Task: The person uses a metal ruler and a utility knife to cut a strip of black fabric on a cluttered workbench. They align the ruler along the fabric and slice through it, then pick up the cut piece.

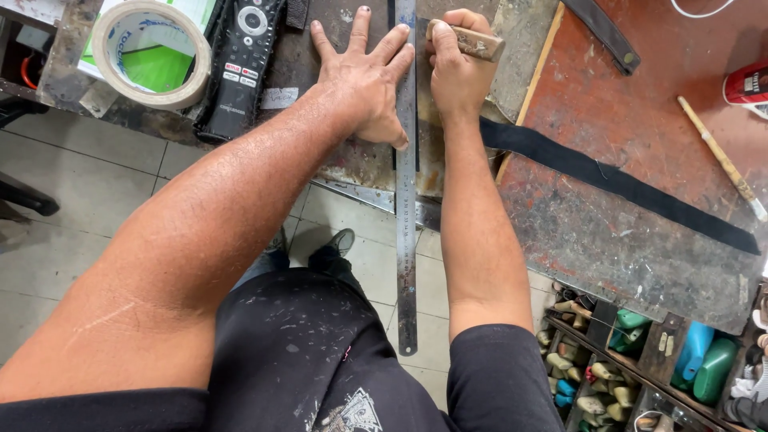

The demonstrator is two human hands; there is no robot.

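Closest to us are our own forearms and paint-flecked dark trousers (296,352), and past them both hands work at the bench edge. Our left hand (364,80) lies flat with fingers spread wide, palm pressing down on the dark worn work surface (352,160), its thumb and forefinger edge touching the long steel ruler (406,176). That ruler runs straight away from us, its near end hanging out past the bench over the tiled floor (96,176), its far end going beyond our fingertips. Just across the ruler from the spread fingers, our right hand (458,76) is curled into a fist around a wooden-handled tool (468,42); the handle pokes out above the knuckles, and its working end is hidden, so we cannot tell what it touches. Beyond the right hand's little-finger side, a long black strip (624,186) lies across the rusty red bench top. Off past the left hand's little finger sit a black remote control (240,64) and a roll of masking tape (152,52), well apart from the ruler.
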